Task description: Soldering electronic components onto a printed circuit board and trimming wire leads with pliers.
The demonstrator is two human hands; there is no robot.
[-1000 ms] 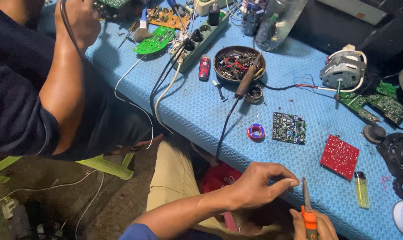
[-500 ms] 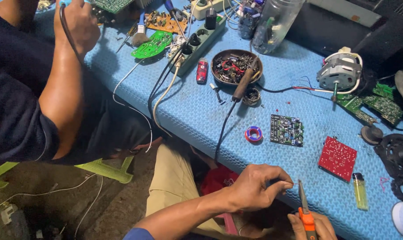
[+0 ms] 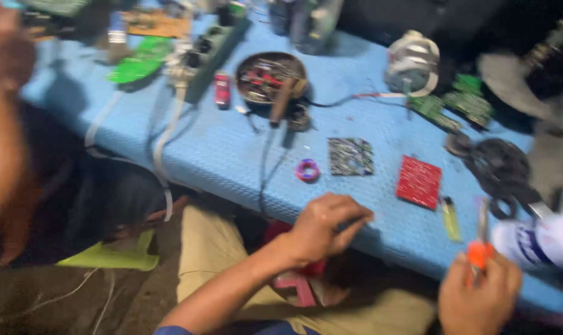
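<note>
Left hand still pinched at blue table edge, right hand still gripping orange-handled tool, view shifted, blurred

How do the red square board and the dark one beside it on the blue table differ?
The red board is plain bright red; the dark board looks black with pale specks. The red board lies nearer the yellow lighter, the dark board nearer the purple ring. Both lie flat, roughly square, untouched by either hand.

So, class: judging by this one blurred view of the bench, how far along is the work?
Nothing looks finished: the red circuit board and the dark board lie bare on the blue table. In hand: the right hand grips an orange-handled tool, and the left hand pinches something too blurred to name. No board is being worked on.
</note>
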